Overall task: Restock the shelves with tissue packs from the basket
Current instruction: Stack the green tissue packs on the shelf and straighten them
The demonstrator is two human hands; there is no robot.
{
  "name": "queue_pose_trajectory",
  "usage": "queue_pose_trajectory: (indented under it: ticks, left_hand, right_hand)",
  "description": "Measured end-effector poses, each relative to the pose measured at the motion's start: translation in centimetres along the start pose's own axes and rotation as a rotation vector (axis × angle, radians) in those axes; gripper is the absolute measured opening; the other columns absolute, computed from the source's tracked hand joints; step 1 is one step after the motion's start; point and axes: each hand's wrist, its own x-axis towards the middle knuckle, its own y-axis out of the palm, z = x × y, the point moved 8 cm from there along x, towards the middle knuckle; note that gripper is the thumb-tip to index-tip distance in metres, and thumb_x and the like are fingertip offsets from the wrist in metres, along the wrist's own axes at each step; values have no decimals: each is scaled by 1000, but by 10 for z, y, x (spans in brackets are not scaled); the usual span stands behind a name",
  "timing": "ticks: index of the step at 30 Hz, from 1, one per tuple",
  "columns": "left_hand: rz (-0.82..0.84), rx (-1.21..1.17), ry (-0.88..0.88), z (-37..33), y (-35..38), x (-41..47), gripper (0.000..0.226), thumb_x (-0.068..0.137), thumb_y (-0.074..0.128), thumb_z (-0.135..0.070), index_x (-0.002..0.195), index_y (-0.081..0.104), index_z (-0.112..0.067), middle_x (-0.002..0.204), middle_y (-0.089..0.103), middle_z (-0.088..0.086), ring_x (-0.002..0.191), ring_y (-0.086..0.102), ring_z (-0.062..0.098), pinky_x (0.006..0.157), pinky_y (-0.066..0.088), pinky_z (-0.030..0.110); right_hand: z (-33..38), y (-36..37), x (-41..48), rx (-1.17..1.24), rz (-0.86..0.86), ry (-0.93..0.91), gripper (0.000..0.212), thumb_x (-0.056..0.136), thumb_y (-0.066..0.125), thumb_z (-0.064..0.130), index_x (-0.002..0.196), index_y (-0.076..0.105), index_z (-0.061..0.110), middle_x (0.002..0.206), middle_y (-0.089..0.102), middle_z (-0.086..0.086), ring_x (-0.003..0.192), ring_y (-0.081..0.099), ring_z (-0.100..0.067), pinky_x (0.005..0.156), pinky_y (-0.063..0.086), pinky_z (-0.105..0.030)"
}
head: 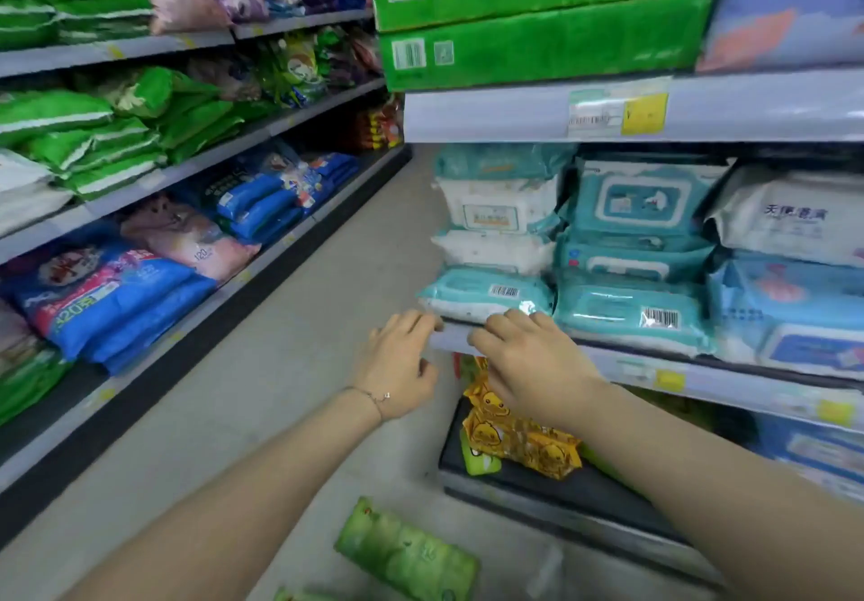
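Just now my left hand and right hand rest loosely bent, gripping nothing, on the shelf lip just below the teal wipes pack at my fingertips, probably soft, light and slick-filmed, so I'd pinch its long sides.

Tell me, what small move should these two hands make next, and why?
Probably push the bottom teal pack further back. The left hand and right hand both touch its front, and it sits right at the shelf edge, under a stack.
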Motion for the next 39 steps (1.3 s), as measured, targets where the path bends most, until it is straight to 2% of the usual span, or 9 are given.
queue_pose_trajectory:
  ticks: [9, 13, 17, 23, 29, 32, 34, 37, 39]
  left_hand:
    - [387, 39, -199, 39, 130, -80, 43, 82, 54, -22, 124, 45, -22, 127, 49, -1, 119, 44, 22, 93, 39, 37]
    - [564, 34, -312, 55, 189, -123, 42, 83, 53, -25, 124, 42, -22, 128, 47, 1, 118, 43, 23, 95, 40, 40]
    - [748, 68, -427, 70, 241, -167, 45, 85, 57, -28, 125, 40, -20, 128, 45, 4, 119, 43, 27, 92, 42, 42]
    - [945, 98, -539, 85, 309, -227, 81, 76, 73, -31, 140, 25, -19, 139, 35, 3, 126, 38, 26, 98, 41, 43]
    - [978, 162, -506, 85, 359, -242, 68, 95, 48, -15, 151, 9, -14, 159, 10, 8, 140, 22, 30, 108, 30, 52]
    - [1001, 169, -520, 88, 379, -247, 81, 93, 54, -21, 152, -1, -17, 161, -3, 6, 145, 10, 33, 110, 24, 57]
    - [1025, 175, -484, 87, 389, -247, 88, 93, 57, -23, 152, -8, -22, 161, -13, 5, 147, 2, 34, 111, 21, 58]
    - [1014, 169, -412, 86, 400, -241, 94, 89, 60, -14, 152, -8, -31, 160, -17, 4, 145, 13, 35, 108, 28, 55]
    - [981, 153, -406, 86, 406, -238, 97, 85, 63, -9, 151, -3, -34, 161, -13, 4, 140, 26, 35, 103, 34, 52]
  right_hand:
    - [44, 105, -49, 163, 360, 103, 38, 60, 76, 22, 95, 65, 13, 85, 61, -8, 80, 59, -32, 67, 48, -41]
    - [57, 145, -73, 283, 488, 152, 37, 88, 50, 16, 124, 49, 12, 119, 50, -12, 113, 46, -31, 91, 34, -41]
    - [68, 179, -94, 379, 576, 225, 44, 91, 47, 20, 134, 41, 15, 128, 45, -10, 121, 39, -30, 97, 31, -40]
    - [96, 227, -139, 427, 831, 225, 50, 92, 43, 21, 140, 32, 17, 142, 35, -9, 131, 30, -29, 105, 27, -41]
    - [98, 238, -142, 451, 839, 187, 49, 93, 37, 25, 140, 31, 17, 136, 39, -9, 125, 34, -30, 98, 29, -40]
    - [91, 240, -143, 465, 809, 179, 53, 88, 30, 31, 140, 32, 21, 137, 39, -6, 125, 35, -28, 97, 29, -37]
    - [86, 244, -143, 487, 801, 213, 48, 91, 36, 29, 139, 34, 21, 137, 39, -6, 126, 34, -28, 98, 28, -37]
    - [83, 251, -145, 486, 773, 243, 48, 88, 53, 22, 135, 42, 17, 131, 44, -8, 123, 40, -31, 96, 33, -40]
    - [85, 253, -147, 474, 701, 216, 49, 71, 69, 17, 118, 56, 11, 112, 57, -12, 105, 55, -36, 81, 46, -43]
